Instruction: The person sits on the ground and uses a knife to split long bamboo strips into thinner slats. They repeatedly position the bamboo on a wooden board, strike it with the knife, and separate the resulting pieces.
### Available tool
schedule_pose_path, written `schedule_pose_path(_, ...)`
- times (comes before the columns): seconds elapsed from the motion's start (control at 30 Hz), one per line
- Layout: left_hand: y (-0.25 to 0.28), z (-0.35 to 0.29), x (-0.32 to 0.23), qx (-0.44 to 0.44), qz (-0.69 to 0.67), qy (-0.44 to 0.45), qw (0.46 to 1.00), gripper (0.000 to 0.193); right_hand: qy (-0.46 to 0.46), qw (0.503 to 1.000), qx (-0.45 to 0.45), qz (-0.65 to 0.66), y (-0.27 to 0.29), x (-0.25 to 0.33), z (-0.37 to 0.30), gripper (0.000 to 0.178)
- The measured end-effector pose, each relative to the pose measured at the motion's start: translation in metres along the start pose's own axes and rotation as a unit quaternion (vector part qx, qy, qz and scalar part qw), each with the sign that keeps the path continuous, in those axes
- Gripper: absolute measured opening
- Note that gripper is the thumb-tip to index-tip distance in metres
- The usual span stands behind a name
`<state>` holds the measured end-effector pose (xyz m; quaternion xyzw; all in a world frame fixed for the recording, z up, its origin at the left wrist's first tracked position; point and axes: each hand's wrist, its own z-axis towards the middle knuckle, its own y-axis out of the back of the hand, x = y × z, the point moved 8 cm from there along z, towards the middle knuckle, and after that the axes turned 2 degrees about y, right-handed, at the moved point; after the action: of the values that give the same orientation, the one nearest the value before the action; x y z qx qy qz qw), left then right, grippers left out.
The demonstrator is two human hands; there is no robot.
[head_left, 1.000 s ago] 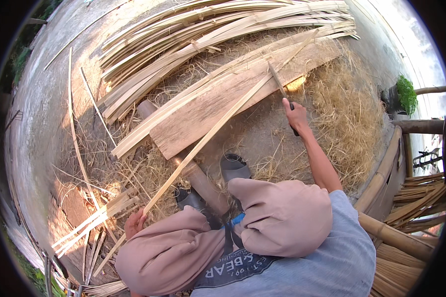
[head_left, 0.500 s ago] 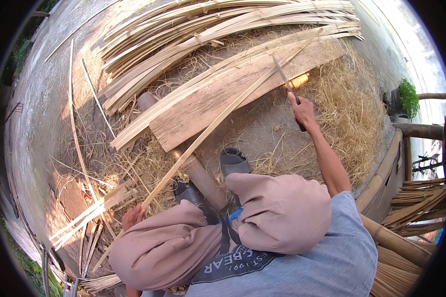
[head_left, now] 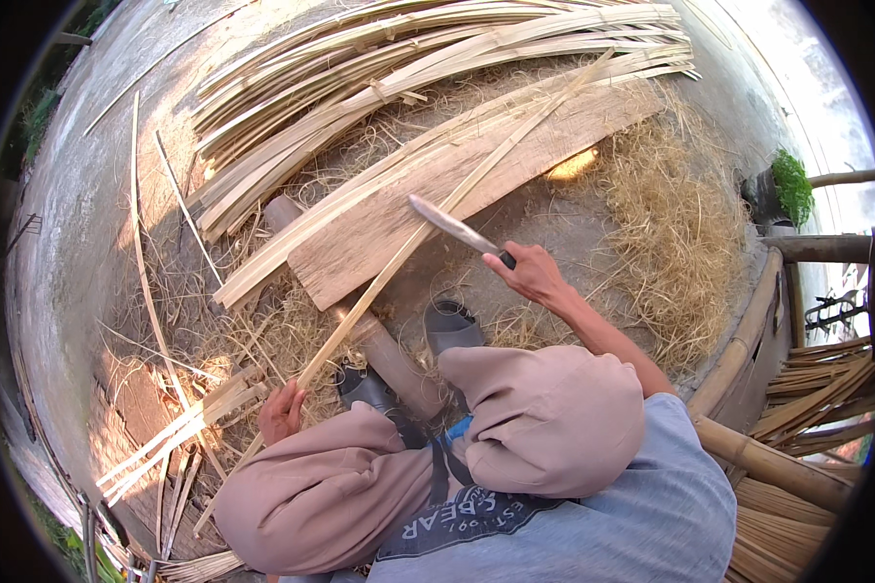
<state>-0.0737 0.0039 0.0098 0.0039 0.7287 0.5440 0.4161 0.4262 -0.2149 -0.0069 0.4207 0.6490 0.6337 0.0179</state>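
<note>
A long pale bamboo strip [head_left: 387,279] slants from beside my left knee up across a wooden plank [head_left: 350,238]. My left hand [head_left: 281,412] is closed around its lower part. In my right hand [head_left: 535,273] is a knife [head_left: 454,227] with a dark handle, and its blade points up and left. The blade's front part lies over or right beside the strip near the plank's lower edge; whether it touches I cannot tell. More pale strips [head_left: 297,250] lie along the plank's far side.
A large stack of split bamboo strips [head_left: 379,63] lies beyond the plank. Curly shavings [head_left: 671,223] cover the ground at right. A round log [head_left: 399,364] runs beneath the plank, between my sandalled feet. Short strips [head_left: 190,418] lie at left, and a bamboo rail [head_left: 768,466] stands at right.
My right hand has brought the knife left and down from the plank's right side to the strip. My left hand has shifted slightly up along with the strip.
</note>
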Motion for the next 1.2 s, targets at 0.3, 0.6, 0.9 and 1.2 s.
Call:
schedule_pose_path(0.3,0.041,-0.046,0.047,-0.056,0.051,-0.05,0.996,0.025,-0.051,0.996,-0.073,0.004,0.035,-0.044,0.036,0.071)
schedule_pose_path(0.6,0.07,-0.067,0.067,-0.027,0.08,-0.028,0.996,0.027,-0.262,0.932,-0.198,0.156,0.102,-0.158,0.044,0.073)
schedule_pose_path(0.9,0.079,-0.077,0.072,-0.008,0.096,-0.016,0.995,0.028,-0.153,0.984,-0.058,0.065,0.034,-0.058,0.042,0.068)
schedule_pose_path(1.2,0.068,-0.058,0.07,-0.002,0.095,-0.028,0.995,0.03,-0.269,0.944,-0.174,0.075,0.08,-0.162,0.052,0.068)
